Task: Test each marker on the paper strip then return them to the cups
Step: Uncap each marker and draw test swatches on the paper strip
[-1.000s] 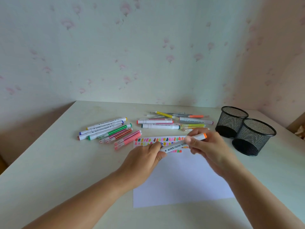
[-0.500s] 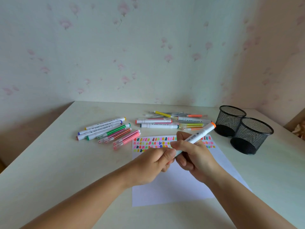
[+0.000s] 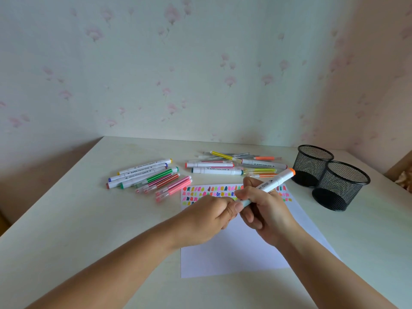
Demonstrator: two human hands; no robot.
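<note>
The white plastic marker with an orange end cap [image 3: 276,180] had a smooth, slightly glossy barrel. The two round black wire-mesh cups [image 3: 315,167] [image 3: 343,188] looked like matt metal. The white paper sheet [image 3: 234,253] was flat and matt. The thin translucent plastic pens [image 3: 174,189] shone faintly. The pale cream tabletop [image 3: 89,219] was smooth, with a soft sheen; the pink-flowered wallpaper [image 3: 200,63] was matt.
</note>
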